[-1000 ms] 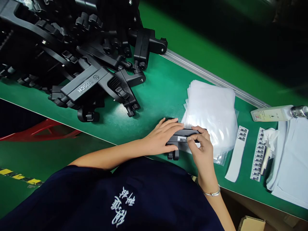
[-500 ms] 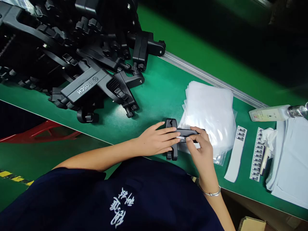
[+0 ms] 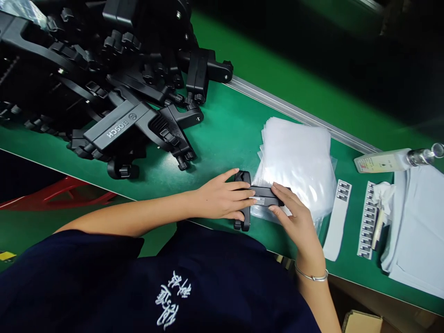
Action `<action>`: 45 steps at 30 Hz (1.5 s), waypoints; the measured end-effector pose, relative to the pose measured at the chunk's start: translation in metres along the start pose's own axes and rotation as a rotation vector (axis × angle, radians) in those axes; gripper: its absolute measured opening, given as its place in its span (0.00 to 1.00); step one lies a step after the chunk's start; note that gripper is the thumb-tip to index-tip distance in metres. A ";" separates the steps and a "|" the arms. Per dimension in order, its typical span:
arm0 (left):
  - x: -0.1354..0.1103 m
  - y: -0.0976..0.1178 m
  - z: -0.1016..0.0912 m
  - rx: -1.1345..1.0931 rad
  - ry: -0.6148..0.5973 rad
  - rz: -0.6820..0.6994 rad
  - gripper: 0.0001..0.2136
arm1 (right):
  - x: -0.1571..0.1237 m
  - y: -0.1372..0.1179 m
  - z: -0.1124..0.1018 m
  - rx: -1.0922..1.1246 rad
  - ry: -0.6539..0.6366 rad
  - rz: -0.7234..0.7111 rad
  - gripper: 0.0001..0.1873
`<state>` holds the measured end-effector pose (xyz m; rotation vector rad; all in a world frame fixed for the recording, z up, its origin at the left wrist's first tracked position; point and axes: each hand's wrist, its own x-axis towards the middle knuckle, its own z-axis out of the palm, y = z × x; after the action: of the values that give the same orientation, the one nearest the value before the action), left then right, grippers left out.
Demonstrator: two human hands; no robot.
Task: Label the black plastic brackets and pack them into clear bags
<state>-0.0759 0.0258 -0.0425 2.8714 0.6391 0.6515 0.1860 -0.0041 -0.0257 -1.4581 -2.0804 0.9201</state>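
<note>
A black plastic bracket (image 3: 265, 190) with a crosspiece at its left end lies partly over a stack of clear plastic bags (image 3: 296, 152). A small pale label (image 3: 264, 201) shows on its near side, between my hands. My left hand (image 3: 224, 196) rests palm down on the crosspiece, fingers stretched and spread, the fingertips reaching the label's left end. At the bracket's right end, my right hand (image 3: 294, 215) has its fingers over the top and its thumb against the near side, closed round it.
Several black brackets (image 3: 114, 127), one marked BOSCH, are heaped at the left. Right of the bags lie a white strip with a few labels (image 3: 336, 222), a fuller label sheet (image 3: 366, 226), a bottle (image 3: 381, 161) and white papers (image 3: 419, 231). A metal rail (image 3: 294, 108) edges the green table.
My right fingers have gone from a pinch at the label to a wider hold on the bracket's end, and more of the label shows. The left hand stays on the crosspiece.
</note>
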 end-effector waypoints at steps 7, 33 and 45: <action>0.006 0.012 0.001 0.096 -0.096 -0.058 0.23 | 0.000 0.000 -0.002 -0.014 -0.002 -0.004 0.21; 0.192 0.072 0.083 -0.117 -0.421 -0.328 0.09 | -0.148 0.054 0.016 0.200 1.045 0.059 0.20; 0.136 0.029 -0.019 0.012 -0.448 -0.289 0.15 | -0.150 0.053 -0.006 0.480 0.959 0.202 0.22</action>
<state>0.0381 0.0590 0.0329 2.7117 0.9477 -0.0364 0.2769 -0.1309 -0.0569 -1.4364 -0.9591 0.5443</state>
